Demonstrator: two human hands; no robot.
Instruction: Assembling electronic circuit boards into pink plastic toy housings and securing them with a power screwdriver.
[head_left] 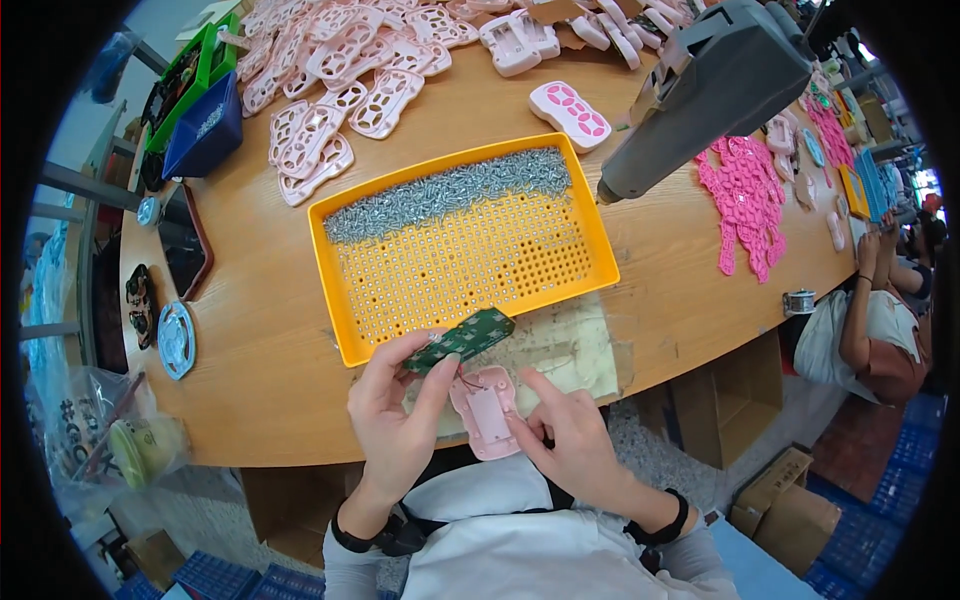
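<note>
Between thumb and fingers, my left hand grips a green circuit board, tilted above the table's near edge. Thin wires run down from it to a pink plastic shell. My right hand has its thumb on the shell's right side; the index finger points up and the other fingers curl in. Just beyond both hands sits a yellow perforated tray, with a heap of small silver screws along its far side. A grey electric screwdriver hangs over the tray's right end.
Pale pink frames pile up at the back, near a pink controller-shaped piece. Bright pink pieces lie to the right. At left are a blue bin, a dark tablet and a light blue disc. Another person sits far right.
</note>
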